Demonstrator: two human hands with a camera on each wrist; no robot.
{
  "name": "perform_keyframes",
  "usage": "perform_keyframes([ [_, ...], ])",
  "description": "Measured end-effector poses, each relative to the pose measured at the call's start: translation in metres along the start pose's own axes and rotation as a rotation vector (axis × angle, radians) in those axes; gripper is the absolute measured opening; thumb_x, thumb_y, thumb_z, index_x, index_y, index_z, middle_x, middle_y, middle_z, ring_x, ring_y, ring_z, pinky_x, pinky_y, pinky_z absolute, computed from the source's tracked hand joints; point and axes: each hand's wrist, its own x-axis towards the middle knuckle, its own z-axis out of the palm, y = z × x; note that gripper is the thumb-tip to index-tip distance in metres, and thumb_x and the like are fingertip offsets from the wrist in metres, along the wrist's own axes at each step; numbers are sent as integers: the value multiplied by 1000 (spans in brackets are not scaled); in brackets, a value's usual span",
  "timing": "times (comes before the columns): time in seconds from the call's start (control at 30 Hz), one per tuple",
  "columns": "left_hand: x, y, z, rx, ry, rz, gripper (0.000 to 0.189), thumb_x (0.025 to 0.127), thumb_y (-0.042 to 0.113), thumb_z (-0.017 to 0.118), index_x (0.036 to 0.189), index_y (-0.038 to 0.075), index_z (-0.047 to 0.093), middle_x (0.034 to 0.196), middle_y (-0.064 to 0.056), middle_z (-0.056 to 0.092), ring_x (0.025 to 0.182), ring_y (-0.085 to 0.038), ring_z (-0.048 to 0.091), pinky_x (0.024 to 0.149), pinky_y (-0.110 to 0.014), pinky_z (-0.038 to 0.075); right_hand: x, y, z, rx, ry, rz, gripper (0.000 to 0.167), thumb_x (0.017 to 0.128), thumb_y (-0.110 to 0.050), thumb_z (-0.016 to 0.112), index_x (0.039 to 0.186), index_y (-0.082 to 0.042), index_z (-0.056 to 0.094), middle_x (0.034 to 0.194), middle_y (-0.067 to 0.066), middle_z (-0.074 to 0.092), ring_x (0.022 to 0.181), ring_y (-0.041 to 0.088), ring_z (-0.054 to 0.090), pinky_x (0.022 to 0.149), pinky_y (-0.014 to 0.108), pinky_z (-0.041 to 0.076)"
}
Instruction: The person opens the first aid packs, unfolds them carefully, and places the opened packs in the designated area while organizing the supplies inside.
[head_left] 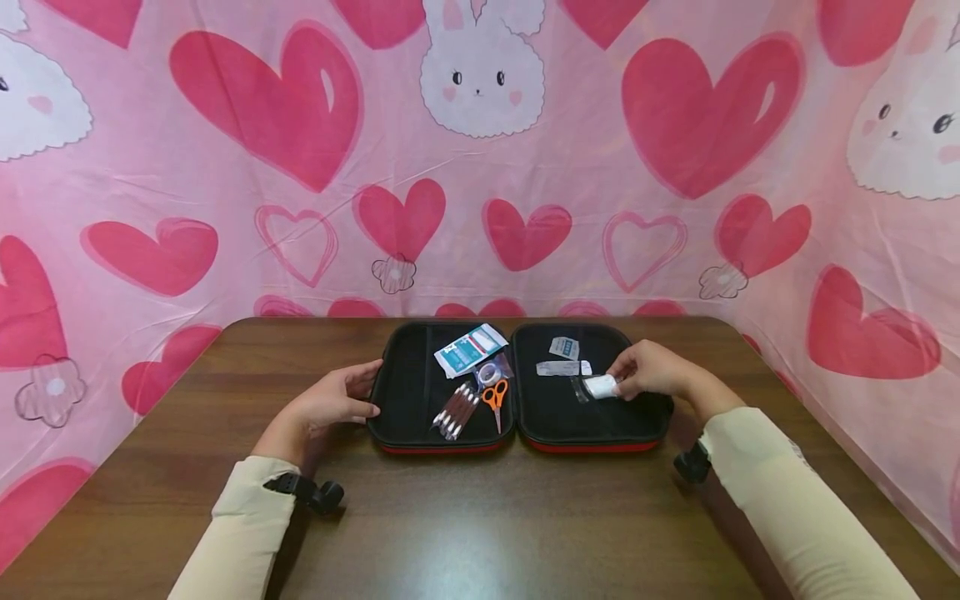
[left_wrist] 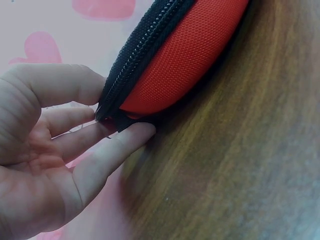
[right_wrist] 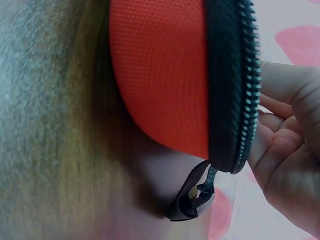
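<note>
A black-lined zippered case (head_left: 405, 367) with a red shell lies opened flat on the table. At its left edge my left hand (head_left: 330, 402) rests its fingertips and thumb against the side; the left wrist view shows them at the zipper rim (left_wrist: 142, 47). My right hand (head_left: 651, 371) pinches a small white roll (head_left: 598, 386), seemingly in clear wrapping, low over the right half. Beside the roll are a clear strip-shaped packet (head_left: 558, 367) and a small white-and-blue packet (head_left: 564, 347). In the right wrist view the case wall hides the fingertips of the right hand (right_wrist: 290, 140).
The case's left half holds a teal-and-white packet (head_left: 471, 350), a bagged tape roll (head_left: 482, 380), cotton swabs (head_left: 456, 411) in clear wrapping and orange-handled scissors (head_left: 498, 417). A black strap loop (right_wrist: 187, 200) hangs off the right side. A pink curtain (head_left: 480, 158) stands behind the wooden table (head_left: 480, 517).
</note>
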Motion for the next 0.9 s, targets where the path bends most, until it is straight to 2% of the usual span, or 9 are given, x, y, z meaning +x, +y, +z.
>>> perform_keyframes([
  [0.33, 0, 0, 0, -6, -9, -8, 85, 83, -6, 68, 153, -3, 19, 150, -33, 28, 137, -47, 32, 88, -44, 54, 1, -4, -1, -62, 37, -29, 18, 75, 1, 79, 91, 2, 72, 79, 6, 68, 68, 17, 63, 63, 31, 57],
  [0.57, 1, -1, -1, -9, -13, 15, 85, 82, -7, 68, 153, -4, 20, 151, -32, 27, 135, -48, 33, 85, -41, 55, -1, -16, -5, -155, 45, -67, 17, 75, 1, 79, 90, 2, 71, 76, 4, 68, 66, 15, 63, 60, 30, 55],
  [0.9, 0, 1, 0, -15, -17, 1, 85, 83, -7, 68, 153, -4, 19, 151, -32, 27, 137, -47, 30, 88, -43, 54, 4, -14, 0, -91, -18, -17, 17, 75, 2, 77, 90, 5, 71, 77, 6, 68, 68, 15, 63, 63, 30, 56],
])
